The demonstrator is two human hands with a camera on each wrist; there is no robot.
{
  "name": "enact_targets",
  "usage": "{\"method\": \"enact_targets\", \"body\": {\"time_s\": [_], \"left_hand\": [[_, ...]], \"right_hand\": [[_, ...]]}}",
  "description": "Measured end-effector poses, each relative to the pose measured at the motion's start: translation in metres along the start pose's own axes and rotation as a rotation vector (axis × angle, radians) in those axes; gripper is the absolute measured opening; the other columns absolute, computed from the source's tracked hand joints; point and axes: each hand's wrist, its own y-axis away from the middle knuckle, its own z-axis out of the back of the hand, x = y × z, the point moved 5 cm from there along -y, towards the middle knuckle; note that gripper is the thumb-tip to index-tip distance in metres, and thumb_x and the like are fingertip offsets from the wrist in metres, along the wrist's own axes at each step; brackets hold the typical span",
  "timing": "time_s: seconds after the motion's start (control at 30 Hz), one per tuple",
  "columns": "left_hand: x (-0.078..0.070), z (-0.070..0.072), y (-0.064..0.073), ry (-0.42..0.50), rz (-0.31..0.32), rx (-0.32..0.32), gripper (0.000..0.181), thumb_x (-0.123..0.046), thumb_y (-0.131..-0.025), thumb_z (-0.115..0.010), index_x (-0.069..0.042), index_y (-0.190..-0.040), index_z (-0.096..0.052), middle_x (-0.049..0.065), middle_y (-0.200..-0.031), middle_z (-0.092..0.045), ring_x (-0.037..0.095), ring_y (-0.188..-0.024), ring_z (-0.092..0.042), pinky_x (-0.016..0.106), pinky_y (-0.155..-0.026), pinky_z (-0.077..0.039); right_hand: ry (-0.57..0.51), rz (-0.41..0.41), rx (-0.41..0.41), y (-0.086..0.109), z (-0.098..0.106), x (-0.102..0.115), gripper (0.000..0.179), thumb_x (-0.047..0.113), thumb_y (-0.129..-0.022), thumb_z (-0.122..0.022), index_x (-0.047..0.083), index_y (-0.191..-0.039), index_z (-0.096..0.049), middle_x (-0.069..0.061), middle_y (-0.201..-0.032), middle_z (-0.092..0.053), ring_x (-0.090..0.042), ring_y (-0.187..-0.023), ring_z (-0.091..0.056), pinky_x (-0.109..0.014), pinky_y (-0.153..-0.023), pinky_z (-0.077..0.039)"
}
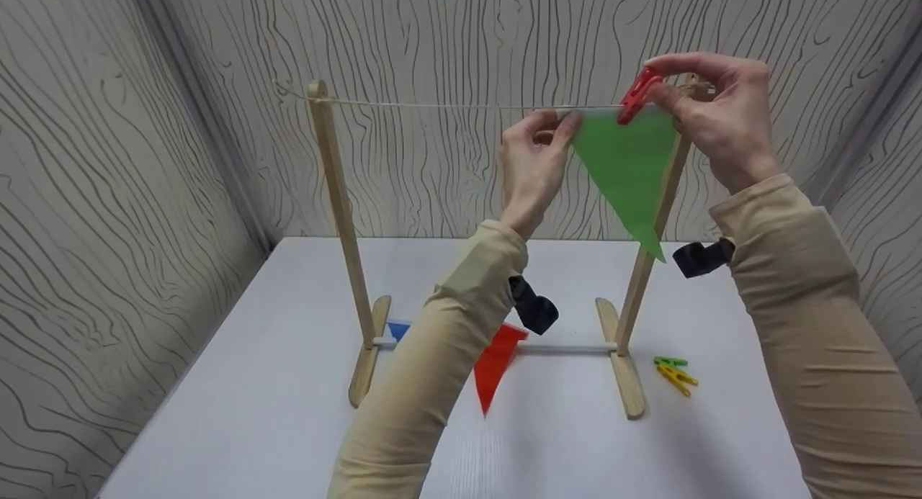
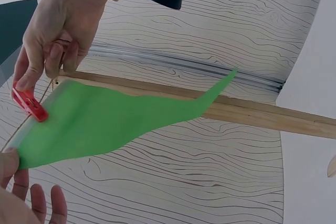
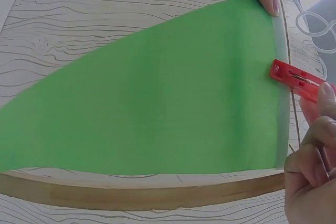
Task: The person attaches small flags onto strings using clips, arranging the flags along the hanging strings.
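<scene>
A green triangular pennant hangs point down at the right part of a thin string tied between two wooden posts. My left hand pinches the pennant's upper left corner between thumb and fingers, right at the string. With thumb and index finger, my right hand grips the handles of a red clothespin. The clothespin's tip lies over the pennant's pale top edge and the string, as the right wrist view also shows with the red clothespin astride that edge.
A left post and right post stand on wooden feet, joined by a white bar. Red and blue pennants lie by the bar, partly behind my left sleeve. Green and yellow clothespins lie right of the stand.
</scene>
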Motion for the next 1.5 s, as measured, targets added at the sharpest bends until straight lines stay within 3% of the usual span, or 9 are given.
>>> {"method": "enact_targets", "body": {"time_s": [0.4, 0.6, 0.73, 1.0, 1.5], "left_hand": [[-0.0004, -0.0017, 0.0003, 0.014, -0.012, -0.003, 0.020, -0.018, -0.097, -0.066, -0.001, -0.106, -0.072, 0.013, -0.104, -0.072, 0.003, -0.081, -0.055, 0.013, -0.069, -0.045], [-0.0001, -0.0009, -0.0001, 0.019, -0.017, -0.008, 0.020, -0.018, -0.097, -0.067, 0.000, -0.105, -0.072, 0.014, -0.102, -0.072, 0.002, -0.080, -0.055, 0.013, -0.069, -0.045], [0.0018, 0.0000, -0.0006, 0.030, -0.027, -0.004, 0.020, -0.016, -0.098, -0.066, 0.001, -0.106, -0.072, 0.014, -0.102, -0.071, 0.002, -0.079, -0.054, 0.012, -0.069, -0.044], [0.0045, 0.0005, -0.0007, 0.033, -0.026, -0.006, 0.020, -0.015, -0.098, -0.066, 0.001, -0.107, -0.072, 0.016, -0.104, -0.071, 0.001, -0.078, -0.053, 0.012, -0.068, -0.043], [0.0055, 0.0031, -0.0004, 0.015, -0.014, -0.003, 0.020, -0.014, -0.098, -0.066, 0.000, -0.110, -0.072, 0.012, -0.105, -0.070, 0.002, -0.080, -0.053, 0.011, -0.068, -0.042]], "right_hand": [[0.081, 0.013, 0.070, 0.0028, -0.0005, -0.0001, 0.023, 0.003, -0.087, -0.076, 0.006, -0.110, -0.077, 0.006, -0.094, -0.073, -0.004, -0.053, -0.046, -0.014, -0.050, -0.040], [-0.072, -0.013, 0.134, 0.0050, -0.0020, -0.0023, 0.029, 0.005, -0.087, -0.077, 0.003, -0.115, -0.074, 0.000, -0.094, -0.072, -0.007, -0.049, -0.042, -0.015, -0.045, -0.035], [-0.112, -0.026, 0.160, 0.0055, -0.0031, -0.0040, 0.033, 0.006, -0.087, -0.076, 0.002, -0.119, -0.072, -0.001, -0.099, -0.072, -0.006, -0.049, -0.043, -0.015, -0.045, -0.035], [-0.133, -0.060, 0.171, 0.0051, -0.0033, -0.0070, 0.036, 0.007, -0.086, -0.077, 0.003, -0.121, -0.071, 0.000, -0.102, -0.072, -0.006, -0.049, -0.044, -0.015, -0.044, -0.036], [-0.069, -0.062, 0.168, 0.0054, -0.0043, -0.0084, 0.040, 0.011, -0.088, -0.076, 0.004, -0.127, -0.068, 0.001, -0.108, -0.070, -0.006, -0.049, -0.042, -0.016, -0.045, -0.035]]}}
